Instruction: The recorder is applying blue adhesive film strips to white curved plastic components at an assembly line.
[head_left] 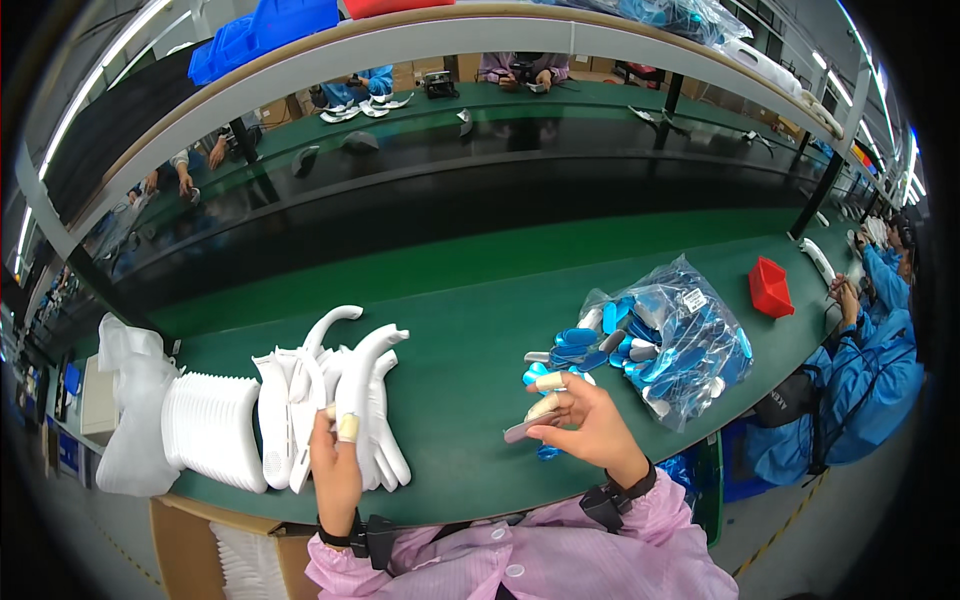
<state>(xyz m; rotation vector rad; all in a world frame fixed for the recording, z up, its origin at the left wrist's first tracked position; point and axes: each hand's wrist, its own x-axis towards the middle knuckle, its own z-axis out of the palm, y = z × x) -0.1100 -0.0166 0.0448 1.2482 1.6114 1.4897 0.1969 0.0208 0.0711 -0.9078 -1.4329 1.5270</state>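
Observation:
My left hand (337, 470) reaches into a pile of white curved plastic handle pieces (392, 455), its fingers closed on one white curved handle piece (362, 385) that stands up from the pile. My right hand (592, 430) pinches a small grey oval plate (522, 430) between thumb and fingers above the green table (460, 465). Pale finger cots cover some fingertips on both hands. Just beyond the right hand, loose blue and silver oval plates (575, 345) spill from a clear plastic bag (705, 350) full of similar ones.
White stacked parts (212, 425) and a foam-wrapped bundle (130, 420) lie at the left. A red bin (770, 288) stands at the right, near a co-worker in blue (870, 370). Beyond the table runs a dark conveyor belt (400, 225), under an overhead shelf (480, 38). A cardboard box (180, 545) sits below the front edge.

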